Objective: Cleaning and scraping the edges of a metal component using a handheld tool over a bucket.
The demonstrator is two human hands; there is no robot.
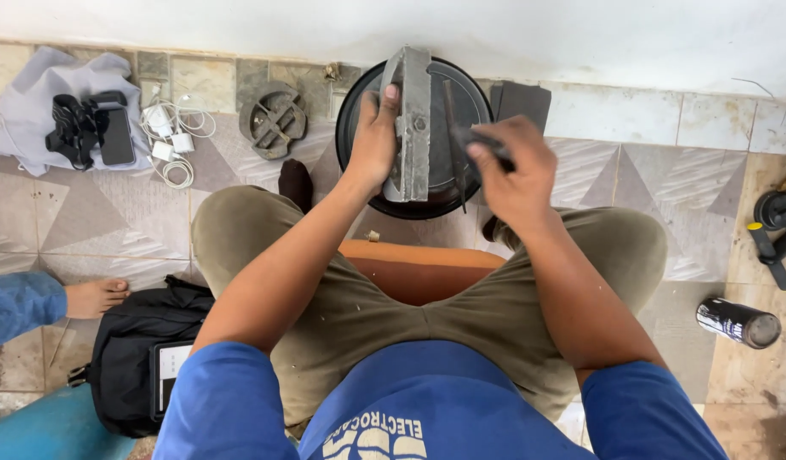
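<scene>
The person sits on a low orange stool (414,264) with knees spread, looking down at a round black pan-like housing (359,111) that rests on the tiled floor (665,196) at the top centre of the frame, against the foot of the white wall. Across the housing stands a grey metal bracket (413,119), a flat bar running top to bottom.

The left hand (374,136) is clenched around the left edge of the bracket, thumb up near its upper end, fingers wrapped behind it. The right hand (516,170) is just to the right of the bracket, closed on the dark handle of a slim tool (474,140); the shaft reaches in beside the bar, and its tip is too dark to make out.

In the upper left of the frame a grey cloth (27,102) lies on the tiles with a black phone in a mount (95,128) on it, and a tangle of white chargers and cables (172,136) just beside. A rusty round metal part (274,119) lies between the cables and the housing. At lower left sits a black bag (129,358) with a tablet in it, and another person's bare foot (95,296) rests near it. At the right edge lie a black spray can (738,322) on its side and a black tool (776,230).
</scene>
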